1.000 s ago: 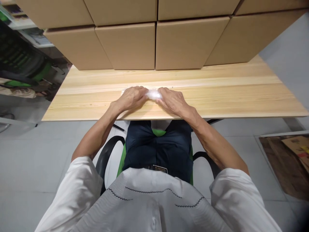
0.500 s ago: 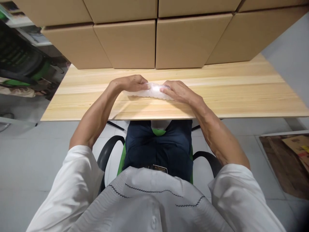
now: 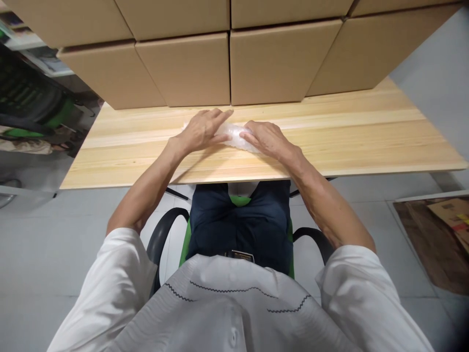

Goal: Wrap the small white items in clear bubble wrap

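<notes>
A small roll of translucent white bubble wrap (image 3: pixel 234 137) lies on the wooden table (image 3: pixel 351 137), close to its front edge. My right hand (image 3: pixel 266 137) grips the right end of the roll, its thumb pressed along the near side and the fingers curled over the top. Over the left part rests my left hand (image 3: pixel 205 129), with fingers stretched out and the thumb apart, touching the wrap without closing round it. Whatever may be inside the wrap is hidden.
Stacked cardboard boxes (image 3: pixel 183 68) form a wall along the table's back. A black and green chair (image 3: pixel 32 98) stands at the left. On the floor at the right lies a flat piece of cardboard (image 3: pixel 452 220). My chair's armrests (image 3: pixel 164 234) flank me.
My left hand has loosened from the wrap and its fingers have straightened and spread. The right hand keeps its grip. The view has shifted slightly.
</notes>
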The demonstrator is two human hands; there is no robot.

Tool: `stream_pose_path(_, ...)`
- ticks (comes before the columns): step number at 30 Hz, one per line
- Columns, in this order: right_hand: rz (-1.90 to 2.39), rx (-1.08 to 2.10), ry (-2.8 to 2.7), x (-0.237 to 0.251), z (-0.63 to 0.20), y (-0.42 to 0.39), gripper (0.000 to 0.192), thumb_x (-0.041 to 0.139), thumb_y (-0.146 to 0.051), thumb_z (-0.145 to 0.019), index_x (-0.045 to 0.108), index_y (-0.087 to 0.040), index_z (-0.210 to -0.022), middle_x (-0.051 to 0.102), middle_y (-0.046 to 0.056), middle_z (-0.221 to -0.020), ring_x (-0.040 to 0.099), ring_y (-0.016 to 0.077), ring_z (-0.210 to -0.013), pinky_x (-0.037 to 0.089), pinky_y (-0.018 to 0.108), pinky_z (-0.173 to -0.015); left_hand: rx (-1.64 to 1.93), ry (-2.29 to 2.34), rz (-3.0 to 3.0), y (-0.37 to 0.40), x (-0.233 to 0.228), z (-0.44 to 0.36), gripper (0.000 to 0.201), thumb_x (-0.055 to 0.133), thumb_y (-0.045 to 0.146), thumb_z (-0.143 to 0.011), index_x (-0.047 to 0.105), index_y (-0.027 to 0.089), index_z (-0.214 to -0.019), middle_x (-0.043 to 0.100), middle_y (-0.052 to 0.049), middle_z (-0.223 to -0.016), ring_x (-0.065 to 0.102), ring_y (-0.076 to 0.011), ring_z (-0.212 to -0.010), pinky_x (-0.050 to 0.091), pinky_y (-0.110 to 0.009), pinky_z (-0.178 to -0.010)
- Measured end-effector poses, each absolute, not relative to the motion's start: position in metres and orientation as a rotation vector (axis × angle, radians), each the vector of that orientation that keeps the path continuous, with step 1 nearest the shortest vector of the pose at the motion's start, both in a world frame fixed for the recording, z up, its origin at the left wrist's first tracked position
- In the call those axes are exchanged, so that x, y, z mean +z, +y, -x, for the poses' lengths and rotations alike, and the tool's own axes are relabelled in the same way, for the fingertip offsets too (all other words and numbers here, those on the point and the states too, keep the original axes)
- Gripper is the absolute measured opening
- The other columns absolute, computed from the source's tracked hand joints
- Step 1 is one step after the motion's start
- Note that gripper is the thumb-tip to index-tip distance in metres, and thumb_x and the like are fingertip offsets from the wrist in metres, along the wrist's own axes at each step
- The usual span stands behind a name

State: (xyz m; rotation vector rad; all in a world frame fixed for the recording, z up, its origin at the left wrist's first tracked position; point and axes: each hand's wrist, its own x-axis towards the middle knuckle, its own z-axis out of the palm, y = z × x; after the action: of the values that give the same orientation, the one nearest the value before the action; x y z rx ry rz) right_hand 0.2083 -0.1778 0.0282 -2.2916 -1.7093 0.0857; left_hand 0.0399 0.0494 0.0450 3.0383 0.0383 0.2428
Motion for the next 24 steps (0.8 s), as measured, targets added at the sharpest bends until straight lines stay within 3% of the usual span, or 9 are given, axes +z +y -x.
stream_pose_path(5, 2.336, 0.111, -1.701, 0.032, -0.211, -0.175, 0.052, 0.038, -0.045, -0.124, 0.078, -0.014, -0.138, 0.086, 0.023, -0.134, 0.078, 0.041, -0.119, 0.053, 0.047, -0.097, 0.266, -0.11, -3.082, 0.031, 0.022, -0.054, 0.089, 0.068, 0.071, -0.109, 0.05, 0.019, -0.18, 0.063, -0.024, -0.168, 0.055, -0.0451, -0.161, 0.024, -0.07, -0.146)
stream_pose_path(9, 2.304, 0.123, -1.693, 0.03, -0.216, -0.175, 0.051, 0.039, -0.042, -0.125, 0.08, -0.015, -0.133, 0.087, 0.022, -0.133, 0.078, 0.0387, -0.116, 0.053, 0.044, -0.097, 0.317, -0.152, -3.08, 0.033, 0.006, -0.064, 0.095, 0.069, 0.074, -0.108, 0.048, 0.017, -0.182, 0.064, -0.023, -0.167, 0.052, -0.0458, -0.163, 0.019, -0.073, -0.148)
stream_pose_path(13, 2.306, 0.093, -1.668, 0.027, -0.218, -0.176, 0.049, 0.038, -0.04, -0.124, 0.079, -0.016, -0.138, 0.085, 0.021, -0.138, 0.077, 0.0387, -0.122, 0.054, 0.045, -0.1, 0.305, -0.162, -3.061, 0.039, 0.001, -0.073, 0.101, 0.072, 0.079, -0.105, 0.049, 0.017, -0.181, 0.064, -0.025, -0.168, 0.051, -0.0471, -0.165, 0.022, -0.071, -0.148)
stream_pose_path(17, 2.353, -0.05, -1.681, 0.023, -0.211, -0.174, 0.05, 0.035, -0.029, -0.122, 0.073, -0.015, -0.152, 0.079, 0.022, -0.15, 0.072, 0.0403, -0.136, 0.055, 0.051, -0.111, 0.22, -0.181, -3.022, 0.043, 0.004, -0.081, 0.105, 0.075, 0.081, -0.102, 0.051, 0.013, -0.178, 0.064, -0.03, -0.17, 0.058, -0.0497, -0.161, 0.036, -0.066, -0.141)
stream_pose_path(21, 2.328, -0.161, -1.737, 0.014, -0.198, -0.172, 0.053, 0.033, -0.018, -0.119, 0.068, -0.011, -0.158, 0.079, 0.024, -0.151, 0.071, 0.0405, -0.139, 0.052, 0.056, -0.123, 0.133, -0.124, -2.981, 0.041, 0.006, -0.079, 0.103, 0.075, 0.072, -0.105, 0.045, 0.01, -0.182, 0.057, -0.032, -0.179, 0.058, -0.0478, -0.166, 0.045, -0.057, -0.136)
stream_pose_path(24, 2.306, -0.122, -1.714, 0.009, -0.191, -0.173, 0.051, 0.039, -0.024, -0.12, 0.062, -0.012, -0.164, 0.076, 0.025, -0.156, 0.069, 0.0418, -0.142, 0.052, 0.058, -0.125, 0.088, -0.023, -2.966, 0.038, 0.004, -0.075, 0.105, 0.074, 0.068, -0.107, 0.038, 0.008, -0.185, 0.054, -0.034, -0.182, 0.059, -0.0472, -0.166, 0.048, -0.054, -0.133)
